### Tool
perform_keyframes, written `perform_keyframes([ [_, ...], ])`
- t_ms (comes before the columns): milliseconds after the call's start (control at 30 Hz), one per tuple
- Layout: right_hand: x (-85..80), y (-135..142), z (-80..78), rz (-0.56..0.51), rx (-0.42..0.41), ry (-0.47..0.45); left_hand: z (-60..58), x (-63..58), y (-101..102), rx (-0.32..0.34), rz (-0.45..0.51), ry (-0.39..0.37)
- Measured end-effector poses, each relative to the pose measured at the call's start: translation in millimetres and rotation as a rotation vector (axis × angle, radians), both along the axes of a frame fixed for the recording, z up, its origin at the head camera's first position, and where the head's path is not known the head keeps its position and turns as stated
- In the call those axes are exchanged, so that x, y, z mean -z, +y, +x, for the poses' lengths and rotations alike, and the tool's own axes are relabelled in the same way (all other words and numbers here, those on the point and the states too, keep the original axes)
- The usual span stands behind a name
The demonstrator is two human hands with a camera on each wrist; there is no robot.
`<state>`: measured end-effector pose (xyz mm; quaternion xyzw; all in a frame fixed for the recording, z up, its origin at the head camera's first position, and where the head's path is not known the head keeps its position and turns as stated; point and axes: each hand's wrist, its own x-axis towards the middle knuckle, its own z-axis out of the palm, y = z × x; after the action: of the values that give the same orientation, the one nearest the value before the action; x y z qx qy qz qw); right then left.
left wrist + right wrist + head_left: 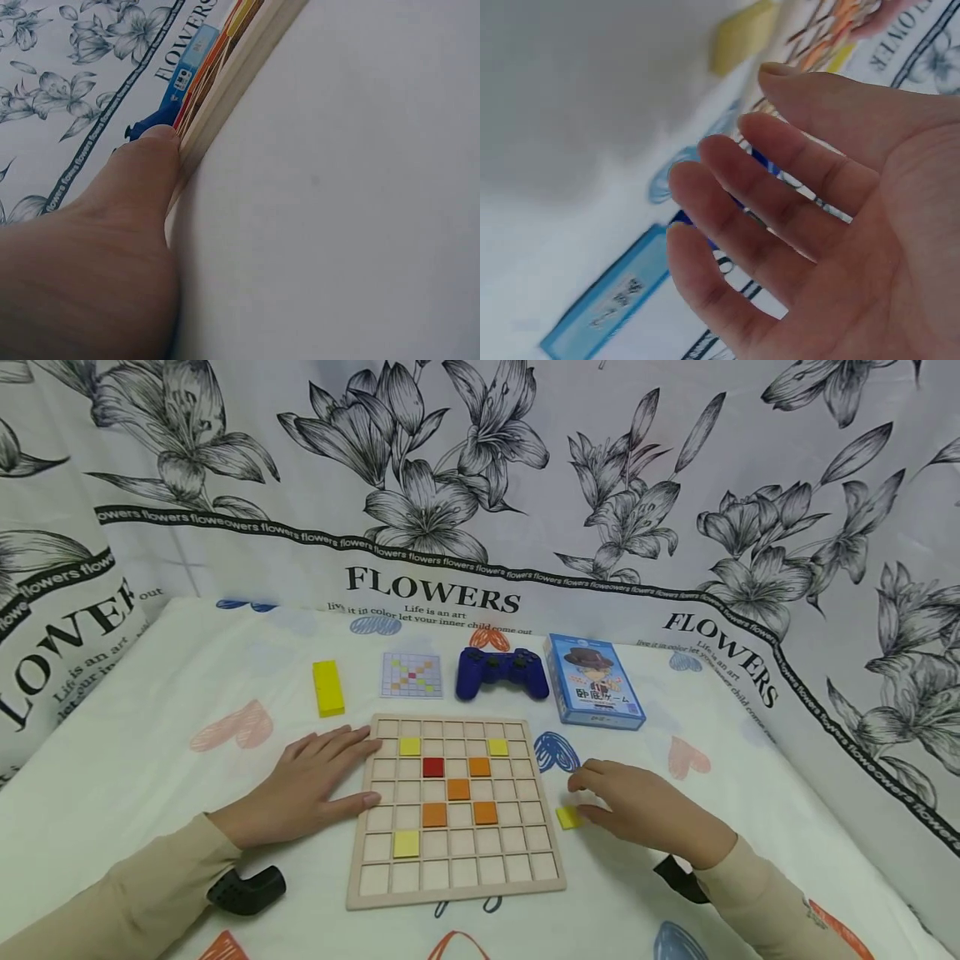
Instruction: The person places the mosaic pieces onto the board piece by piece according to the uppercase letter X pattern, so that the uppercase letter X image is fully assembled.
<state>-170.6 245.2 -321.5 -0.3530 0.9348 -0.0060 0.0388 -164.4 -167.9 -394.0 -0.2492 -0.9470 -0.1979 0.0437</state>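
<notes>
A wooden grid board (457, 896) lies flat on the cloth between the two hands. On it sit three yellow tiles, one of them a lower-left yellow tile (407, 843), plus a red tile (433, 767) and several orange tiles (458, 790). My left hand (300, 789) lies with extended fingers, its fingertips at the board's left rim. In the left wrist view the thumb (150, 172) rests along that edge. My right hand (637, 806) hovers with loosely bent fingers beside a loose yellow tile (568, 817) right of the board. In the right wrist view this yellow tile (742, 37) shows beyond the thumb, outside the fingers.
Behind the board stand a yellow block (327, 688), a card with a printed coloured grid (412, 675), a blue game controller (502, 672) and a blue box (596, 681). A flower-printed curtain (427, 522) closes off the back and sides.
</notes>
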Motion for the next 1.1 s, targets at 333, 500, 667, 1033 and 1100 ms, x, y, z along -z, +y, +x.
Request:
perform_keyframes([
  [333,11.3,4.0,1.9,-0.045,-0.023,-0.139,1.2,1.9,-0.4,0.009,0.020,0.031],
  [500,11.5,-0.6,4.1,-0.066,-0.052,-0.113,0.5,1.7,-1.1,0.007,0.012,0.010],
  [667,8.5,-3.3,5.1,-0.063,-0.006,-0.122,-0.4,0.8,-2.1,0.012,0.005,0.004],
  [1033,7.0,-22.1,3.0,-0.145,-0.141,-0.148,2.2,-1.7,-0.7,0.022,0.016,0.024],
  [1100,7.8,-26.0,3.4,-0.179,-0.189,-0.164,2.3,-2.2,-0.4,0.020,0.016,0.022],
])
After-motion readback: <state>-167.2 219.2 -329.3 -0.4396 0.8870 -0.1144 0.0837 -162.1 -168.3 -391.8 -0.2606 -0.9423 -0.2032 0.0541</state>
